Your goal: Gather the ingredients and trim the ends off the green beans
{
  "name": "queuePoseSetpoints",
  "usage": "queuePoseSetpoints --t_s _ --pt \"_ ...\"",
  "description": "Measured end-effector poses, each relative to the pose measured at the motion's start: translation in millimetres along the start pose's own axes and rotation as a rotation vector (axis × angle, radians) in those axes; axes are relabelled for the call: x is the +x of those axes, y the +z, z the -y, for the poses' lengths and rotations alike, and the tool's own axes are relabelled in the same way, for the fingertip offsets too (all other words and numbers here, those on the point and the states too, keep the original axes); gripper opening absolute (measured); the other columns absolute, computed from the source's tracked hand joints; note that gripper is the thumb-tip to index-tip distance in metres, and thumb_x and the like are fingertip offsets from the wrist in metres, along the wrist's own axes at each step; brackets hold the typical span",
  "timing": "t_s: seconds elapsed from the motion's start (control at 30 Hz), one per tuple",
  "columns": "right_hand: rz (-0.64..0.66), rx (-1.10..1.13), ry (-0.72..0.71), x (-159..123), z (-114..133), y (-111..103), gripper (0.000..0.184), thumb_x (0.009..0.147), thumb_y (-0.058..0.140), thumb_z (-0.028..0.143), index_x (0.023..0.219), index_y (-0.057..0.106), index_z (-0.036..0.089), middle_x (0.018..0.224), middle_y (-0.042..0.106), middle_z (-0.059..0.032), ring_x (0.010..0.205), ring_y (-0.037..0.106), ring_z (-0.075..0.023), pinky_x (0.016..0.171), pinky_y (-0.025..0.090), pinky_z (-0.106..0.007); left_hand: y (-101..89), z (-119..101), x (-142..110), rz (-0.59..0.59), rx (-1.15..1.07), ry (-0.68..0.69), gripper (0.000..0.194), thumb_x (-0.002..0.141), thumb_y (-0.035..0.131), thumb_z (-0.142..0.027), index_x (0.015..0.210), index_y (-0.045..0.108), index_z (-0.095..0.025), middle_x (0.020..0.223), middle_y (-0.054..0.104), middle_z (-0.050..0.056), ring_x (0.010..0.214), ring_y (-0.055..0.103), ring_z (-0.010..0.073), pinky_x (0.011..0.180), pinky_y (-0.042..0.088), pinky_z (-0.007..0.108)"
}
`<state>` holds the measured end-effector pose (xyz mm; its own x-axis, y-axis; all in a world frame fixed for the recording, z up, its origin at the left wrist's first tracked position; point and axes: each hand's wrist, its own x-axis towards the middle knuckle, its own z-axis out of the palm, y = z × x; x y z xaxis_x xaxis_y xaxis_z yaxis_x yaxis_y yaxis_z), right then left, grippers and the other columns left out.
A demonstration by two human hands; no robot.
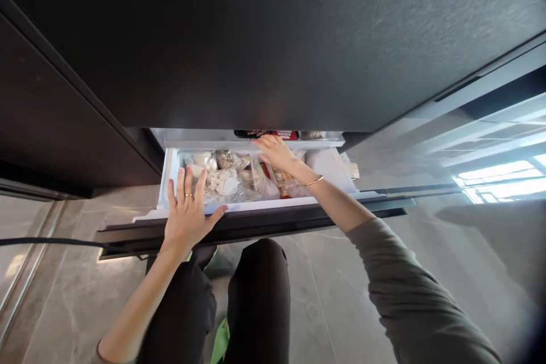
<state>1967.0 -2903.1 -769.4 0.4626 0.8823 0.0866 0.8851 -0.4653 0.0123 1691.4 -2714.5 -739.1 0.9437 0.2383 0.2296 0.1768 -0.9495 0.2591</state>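
A white freezer drawer (166,182) is pulled out in front of my knees, with several clear bags of food (224,183) inside. My left hand (190,219) lies with fingers spread over the drawer's dark front panel (273,224), at the left side of its near edge. Over the back of the drawer reaches my right hand (275,152), fingers stretched out, at the front edge of an upper tray (191,144). A black and red package (290,135) shows in that tray, partly hidden by the fridge door above.
The large dark fridge door (264,40) overhangs the drawer. A dark cabinet panel (63,102) stands at the left. A black cable (51,242) runs in from the left to the drawer front. Grey tile floor (324,278) lies below, around my knees.
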Motion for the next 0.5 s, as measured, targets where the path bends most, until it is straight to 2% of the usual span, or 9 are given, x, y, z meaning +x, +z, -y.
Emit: queuePoseSetpoints --t_s 0.1,0.2,0.27,0.33,0.37,0.4,0.43,0.5 --pt "-0.023 -0.016 0.083 -16 -23 -9 0.035 0.093 0.045 0.019 0.123 0.063 0.013 0.118 0.066 -0.0162 0.116 0.054 -0.0292 0.101 0.042 -0.042 -1.3 -1 -3 0.015 -0.013 0.001 0.089 0.088 0.044 -0.066 0.154 0.026 -0.009 0.162 0.020 0.021 0.151 0.009 0.0392 0.119 0.012 0.065" --pt "0.103 -0.045 0.255 -38 -50 -12 0.033 0.095 0.041 0.022 0.114 0.068 0.016 0.105 0.071 -0.0138 0.103 0.062 -0.0271 0.093 0.046 -0.038 -2.3 -2 -5 0.036 -0.015 0.005 0.089 0.087 0.044 -0.065 0.154 0.027 -0.008 0.162 0.019 0.021 0.152 0.009 0.0390 0.118 0.012 0.065" --pt "0.346 -0.047 0.417 -54 -68 -6 0.030 0.093 0.048 0.026 0.109 0.070 0.015 0.100 0.073 -0.0145 0.095 0.067 -0.0271 0.086 0.048 -0.036 -3.1 -3 -6 0.052 -0.013 0.004 0.089 0.087 0.045 -0.064 0.154 0.028 -0.008 0.162 0.019 0.022 0.152 0.009 0.0388 0.118 0.012 0.065" --pt "0.658 -0.023 0.587 -68 -82 5 0.030 0.086 0.062 0.033 0.104 0.072 0.011 0.100 0.074 -0.0182 0.094 0.069 -0.0298 0.081 0.049 -0.035 -3.7 -4 -6 0.059 -0.013 -0.001 0.089 0.087 0.046 -0.064 0.153 0.028 -0.008 0.162 0.020 0.022 0.152 0.009 0.0386 0.118 0.012 0.064" --pt "0.775 -0.004 0.667 -74 -88 12 0.035 0.081 0.069 0.037 0.102 0.073 0.009 0.101 0.073 -0.0207 0.095 0.069 -0.0319 0.081 0.049 -0.035 -3.7 -4 -7 0.056 -0.015 -0.004 0.089 0.087 0.046 -0.064 0.153 0.028 -0.008 0.162 0.020 0.022 0.152 0.009 0.0385 0.118 0.012 0.064" --pt "0.835 0.021 0.742 -78 -93 20 0.041 0.077 0.075 0.039 0.102 0.072 0.007 0.103 0.073 -0.0230 0.099 0.068 -0.0338 0.082 0.049 -0.036 -3.6 -4 -7 0.051 -0.019 -0.005 0.089 0.087 0.046 -0.064 0.153 0.028 -0.008 0.162 0.020 0.022 0.152 0.008 0.0384 0.118 0.012 0.064" --pt "0.825 0.062 0.812 -82 -96 27 0.047 0.074 0.078 0.041 0.103 0.071 0.005 0.106 0.071 -0.0249 0.102 0.067 -0.0353 0.084 0.049 -0.037 -3.3 -4 -8 0.043 -0.024 -0.003 0.088 0.087 0.046 -0.064 0.153 0.028 -0.008 0.162 0.020 0.022 0.152 0.008 0.0384 0.118 0.012 0.064" --pt "0.679 0.173 0.905 -84 -98 40 0.051 0.076 0.077 0.043 0.106 0.069 0.002 0.110 0.069 -0.0265 0.108 0.064 -0.0361 0.088 0.049 -0.041 -2.1 -4 -8 0.024 -0.034 0.010 0.088 0.088 0.045 -0.064 0.153 0.029 -0.008 0.161 0.020 0.023 0.152 0.009 0.0384 0.118 0.012 0.064"
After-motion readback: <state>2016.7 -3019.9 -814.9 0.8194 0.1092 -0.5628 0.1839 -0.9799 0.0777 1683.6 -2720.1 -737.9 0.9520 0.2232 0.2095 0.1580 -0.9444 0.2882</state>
